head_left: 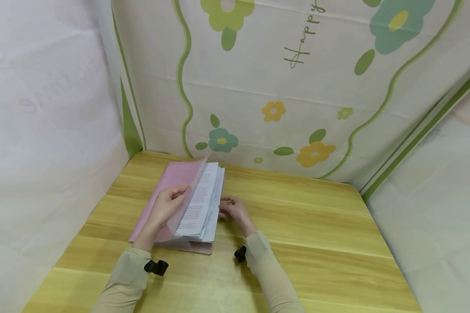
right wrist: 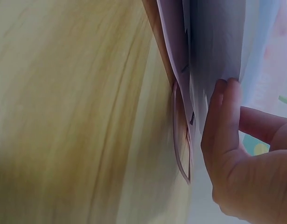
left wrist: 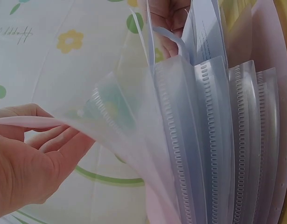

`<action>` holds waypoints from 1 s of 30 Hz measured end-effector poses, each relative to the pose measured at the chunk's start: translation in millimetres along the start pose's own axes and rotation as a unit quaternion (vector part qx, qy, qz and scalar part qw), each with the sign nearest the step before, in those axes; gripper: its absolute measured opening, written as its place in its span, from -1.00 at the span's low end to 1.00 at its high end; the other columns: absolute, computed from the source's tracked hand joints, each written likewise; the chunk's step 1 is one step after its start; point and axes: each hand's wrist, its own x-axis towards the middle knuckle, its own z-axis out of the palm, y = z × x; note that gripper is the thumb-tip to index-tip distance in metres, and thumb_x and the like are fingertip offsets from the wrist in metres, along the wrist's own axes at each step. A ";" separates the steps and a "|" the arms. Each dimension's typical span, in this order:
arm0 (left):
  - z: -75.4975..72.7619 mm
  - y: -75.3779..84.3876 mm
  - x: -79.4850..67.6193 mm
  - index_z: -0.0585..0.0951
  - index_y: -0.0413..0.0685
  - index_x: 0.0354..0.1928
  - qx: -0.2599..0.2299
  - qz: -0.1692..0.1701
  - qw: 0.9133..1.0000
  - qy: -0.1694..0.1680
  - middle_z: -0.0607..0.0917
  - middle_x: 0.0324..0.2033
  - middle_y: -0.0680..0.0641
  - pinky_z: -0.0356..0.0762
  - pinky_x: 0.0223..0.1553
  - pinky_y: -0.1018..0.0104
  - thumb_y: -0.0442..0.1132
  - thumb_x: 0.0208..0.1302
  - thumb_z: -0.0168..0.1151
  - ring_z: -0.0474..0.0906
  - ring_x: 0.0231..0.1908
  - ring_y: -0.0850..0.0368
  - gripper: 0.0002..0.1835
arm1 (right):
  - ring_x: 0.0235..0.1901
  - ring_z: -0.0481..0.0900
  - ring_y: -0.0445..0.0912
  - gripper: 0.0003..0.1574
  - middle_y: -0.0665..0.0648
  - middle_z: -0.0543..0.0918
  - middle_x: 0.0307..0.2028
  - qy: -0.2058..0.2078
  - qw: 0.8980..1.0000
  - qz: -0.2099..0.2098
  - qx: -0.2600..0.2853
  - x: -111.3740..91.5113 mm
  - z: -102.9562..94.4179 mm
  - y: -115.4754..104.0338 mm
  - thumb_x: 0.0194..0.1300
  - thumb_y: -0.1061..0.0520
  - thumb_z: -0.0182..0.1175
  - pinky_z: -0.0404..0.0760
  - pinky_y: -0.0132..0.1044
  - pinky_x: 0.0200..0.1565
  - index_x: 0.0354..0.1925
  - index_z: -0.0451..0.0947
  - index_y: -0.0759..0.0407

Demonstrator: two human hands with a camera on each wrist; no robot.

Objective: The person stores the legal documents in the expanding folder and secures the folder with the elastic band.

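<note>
A pink document folder (head_left: 176, 176) lies on the table with its front cover partly lifted. My left hand (head_left: 165, 208) pinches the free edge of that translucent cover, as the left wrist view also shows. Printed papers (head_left: 200, 202) fill the folder and stick out on its right side. Staggered clear pockets (left wrist: 211, 135) with slotted strips fan out beneath the cover. At the papers' right edge, my right hand (head_left: 235, 210) holds them between fingers and thumb. How many sheets it has is hidden. A thin pink elastic band (right wrist: 176, 140) loops off the folder's edge in the right wrist view.
The wooden table (head_left: 317, 221) extends to the right of the folder. White flower-printed fabric (head_left: 258, 78) hangs behind the table, with pale fabric walls on the left and right. Both wrists carry small black cameras (head_left: 156, 267).
</note>
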 end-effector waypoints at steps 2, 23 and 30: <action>-0.2 -0.4 0.0 0.44 -0.34 0.31 0.001 -0.001 1.000 0.001 0.50 0.30 -0.31 0.40 0.31 0.02 -0.41 0.37 -0.05 0.39 0.36 -0.17 -0.52 | -0.37 0.68 -0.19 -0.48 0.46 0.63 0.09 0.003 1.000 0.000 0.003 0.4 0.4 0.8 0.36 0.32 0.15 0.72 -0.24 -0.12 0.27 0.42 0.38; 0.7 -5.7 3.0 0.46 -0.34 0.30 0.005 -0.009 1.000 0.005 0.53 0.28 -0.29 0.41 0.30 0.00 -0.39 0.36 -0.05 0.41 0.34 -0.15 -0.52 | -0.42 0.67 -0.21 -0.43 0.35 0.70 -0.01 0.008 1.000 0.004 0.020 3.2 12.7 2.5 0.19 0.45 0.23 0.72 -0.32 -0.25 0.18 0.43 0.44; 0.9 -5.7 5.1 0.45 -0.32 0.31 0.008 -0.007 1.000 0.001 0.51 0.30 -0.30 0.39 0.32 -0.04 -0.38 0.37 -0.05 0.39 0.35 -0.17 -0.52 | -0.41 0.66 -0.21 -0.37 0.40 0.66 0.07 0.006 1.000 0.005 0.027 5.0 16.7 0.0 0.17 0.47 0.22 0.73 -0.29 -0.21 0.23 0.38 0.45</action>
